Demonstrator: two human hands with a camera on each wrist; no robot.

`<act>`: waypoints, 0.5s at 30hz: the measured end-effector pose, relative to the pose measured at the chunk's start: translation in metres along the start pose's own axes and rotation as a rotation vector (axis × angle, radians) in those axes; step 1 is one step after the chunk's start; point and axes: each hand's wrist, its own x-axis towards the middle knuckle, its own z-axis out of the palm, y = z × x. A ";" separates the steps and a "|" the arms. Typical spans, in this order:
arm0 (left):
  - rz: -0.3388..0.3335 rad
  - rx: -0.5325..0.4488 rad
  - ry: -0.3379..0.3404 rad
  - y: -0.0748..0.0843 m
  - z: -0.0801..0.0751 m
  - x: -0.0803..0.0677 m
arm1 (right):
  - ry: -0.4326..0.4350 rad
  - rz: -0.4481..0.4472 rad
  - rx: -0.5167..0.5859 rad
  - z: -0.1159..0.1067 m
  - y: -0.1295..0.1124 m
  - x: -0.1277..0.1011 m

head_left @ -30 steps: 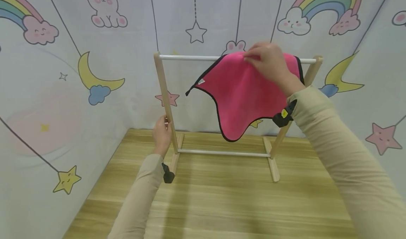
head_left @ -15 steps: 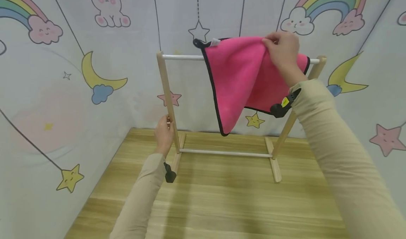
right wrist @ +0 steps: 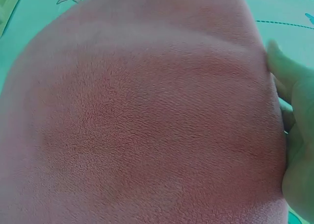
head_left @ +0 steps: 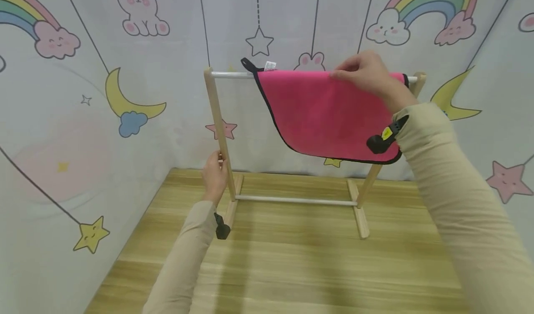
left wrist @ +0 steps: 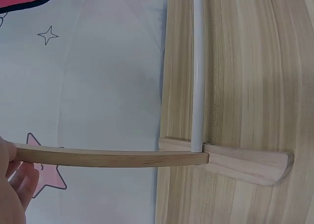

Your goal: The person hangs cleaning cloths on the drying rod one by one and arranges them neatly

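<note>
A pink towel (head_left: 317,115) with black edging hangs over the white top bar (head_left: 231,75) of a small wooden drying rack. Its black loop (head_left: 248,65) and a white label stick up near the left end. At the towel's top fold, my right hand (head_left: 369,75) pinches the cloth between thumb and fingers. The right wrist view is mostly filled by fuzzy towel (right wrist: 147,111), with the hand at its right edge. Lower down, my left hand (head_left: 214,177) grips the rack's left post (head_left: 221,133); in the left wrist view the fingers (left wrist: 28,185) lie around that post.
The rack stands on a wood-grain surface (head_left: 292,258), on two wooden feet joined by a white lower bar (head_left: 296,200). Close behind is a white backdrop (head_left: 179,96) printed with stars, moons and rainbows. Another printed panel stands at the left.
My right hand lifted the towel's fold above the bar, then lowered it onto the bar. The hanging part now spreads flatter, its loop end farther left. The left hand keeps its place.
</note>
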 end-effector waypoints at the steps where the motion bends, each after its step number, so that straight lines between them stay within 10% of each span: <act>1: 0.002 -0.002 -0.001 0.000 0.000 0.000 | 0.003 -0.016 0.011 0.000 0.000 0.000; 8: -0.005 0.006 -0.002 -0.001 -0.001 -0.001 | 0.148 -0.076 0.011 0.007 -0.007 0.003; 15: -0.018 0.009 -0.016 0.002 -0.001 0.000 | 0.354 0.061 0.003 0.013 -0.008 0.011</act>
